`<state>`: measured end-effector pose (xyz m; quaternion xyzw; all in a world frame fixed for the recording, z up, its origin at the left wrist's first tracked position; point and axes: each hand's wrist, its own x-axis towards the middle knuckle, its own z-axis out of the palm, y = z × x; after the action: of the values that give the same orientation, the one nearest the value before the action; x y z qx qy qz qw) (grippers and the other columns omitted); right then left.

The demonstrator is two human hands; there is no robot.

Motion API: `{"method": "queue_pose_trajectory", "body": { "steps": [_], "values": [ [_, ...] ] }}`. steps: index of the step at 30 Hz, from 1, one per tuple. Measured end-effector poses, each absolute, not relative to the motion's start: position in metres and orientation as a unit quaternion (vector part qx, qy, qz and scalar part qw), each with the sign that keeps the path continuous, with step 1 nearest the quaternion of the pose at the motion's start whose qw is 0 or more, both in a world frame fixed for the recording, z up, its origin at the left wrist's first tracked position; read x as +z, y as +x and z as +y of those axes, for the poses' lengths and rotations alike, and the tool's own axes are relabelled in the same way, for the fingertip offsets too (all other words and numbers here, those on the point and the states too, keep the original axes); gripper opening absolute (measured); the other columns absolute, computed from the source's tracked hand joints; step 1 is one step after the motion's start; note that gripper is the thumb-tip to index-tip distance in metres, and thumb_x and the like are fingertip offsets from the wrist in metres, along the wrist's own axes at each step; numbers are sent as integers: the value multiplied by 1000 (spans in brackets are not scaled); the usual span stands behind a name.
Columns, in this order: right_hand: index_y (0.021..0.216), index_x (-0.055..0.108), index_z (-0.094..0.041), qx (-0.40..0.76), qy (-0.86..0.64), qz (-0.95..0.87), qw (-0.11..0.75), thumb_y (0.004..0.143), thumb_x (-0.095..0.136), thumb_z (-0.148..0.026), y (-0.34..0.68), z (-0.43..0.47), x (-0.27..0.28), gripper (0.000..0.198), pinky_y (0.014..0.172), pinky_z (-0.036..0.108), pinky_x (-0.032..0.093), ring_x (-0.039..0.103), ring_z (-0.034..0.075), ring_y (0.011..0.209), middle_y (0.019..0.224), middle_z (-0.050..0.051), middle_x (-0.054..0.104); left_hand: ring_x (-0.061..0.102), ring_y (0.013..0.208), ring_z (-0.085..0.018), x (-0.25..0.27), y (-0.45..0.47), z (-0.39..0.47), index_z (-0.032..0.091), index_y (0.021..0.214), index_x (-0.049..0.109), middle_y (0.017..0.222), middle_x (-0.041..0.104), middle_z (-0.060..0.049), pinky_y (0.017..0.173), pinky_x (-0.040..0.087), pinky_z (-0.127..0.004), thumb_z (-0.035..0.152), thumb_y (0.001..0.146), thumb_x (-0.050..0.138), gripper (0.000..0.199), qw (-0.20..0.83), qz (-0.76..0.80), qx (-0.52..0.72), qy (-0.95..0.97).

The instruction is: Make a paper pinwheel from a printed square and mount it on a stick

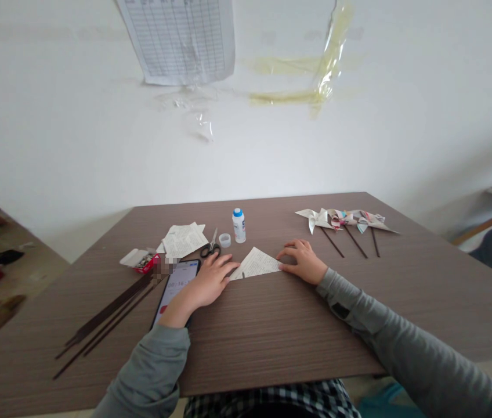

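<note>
A printed sheet of paper folded into a triangle [256, 264] lies on the table with its point away from me. My left hand [212, 278] rests flat at its left corner, fingers stretched out and spread, close to the phone [187, 276]. At the right corner, my right hand [302, 260] has its thumb and fingers pinched on the paper's edge. Just beyond my left hand are black-handled scissors [211, 248], a small translucent cap [224, 240] and a white bottle with a blue top [239, 225].
Loose printed paper pieces [185, 239] lie behind an open red box of small items [144, 260]. Several dark sticks [107, 313] spread across the left of the table [281, 331]. Paper pinwheels [318, 219] on sticks lie at the back right, near the wall [246, 162].
</note>
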<state>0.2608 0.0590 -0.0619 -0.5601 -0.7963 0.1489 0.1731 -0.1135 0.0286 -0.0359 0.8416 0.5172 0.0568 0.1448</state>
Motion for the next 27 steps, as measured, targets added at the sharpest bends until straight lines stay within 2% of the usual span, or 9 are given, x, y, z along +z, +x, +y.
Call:
{"method": "queue_pose_trajectory", "body": {
  "steps": [5, 11, 17, 27],
  "values": [
    [145, 104, -35, 147, -544, -806, 181, 112, 93, -37, 258, 58, -65, 35, 147, 68, 50, 65, 48, 168, 166, 17, 82, 50, 193, -45, -37, -110, 27, 34, 173, 86, 200, 67, -13, 160, 38, -74, 25, 122, 59, 58, 141, 523, 57, 838],
    [143, 105, -35, 154, -534, -809, 191, 110, 93, -34, 258, 58, -65, 34, 147, 70, 51, 66, 48, 165, 162, 17, 84, 56, 188, -48, -41, -99, 26, 29, 161, 89, 194, 72, -17, 158, 42, -75, 40, 119, 77, 45, 128, 526, 91, 836],
    [142, 105, -36, 151, -533, -809, 195, 110, 94, -32, 258, 59, -65, 34, 147, 70, 51, 69, 48, 165, 162, 17, 86, 51, 191, -53, -40, -85, 23, 25, 153, 92, 193, 73, -19, 158, 38, -80, 33, 118, 80, 38, 117, 550, 104, 820],
    [142, 104, -35, 162, -534, -806, 197, 109, 93, -30, 254, 58, -61, 35, 149, 70, 49, 69, 48, 166, 163, 17, 86, 58, 187, -52, -35, -79, 24, 26, 139, 99, 186, 79, -18, 156, 42, -82, 24, 112, 86, 30, 113, 552, 133, 816]
  ]
}}
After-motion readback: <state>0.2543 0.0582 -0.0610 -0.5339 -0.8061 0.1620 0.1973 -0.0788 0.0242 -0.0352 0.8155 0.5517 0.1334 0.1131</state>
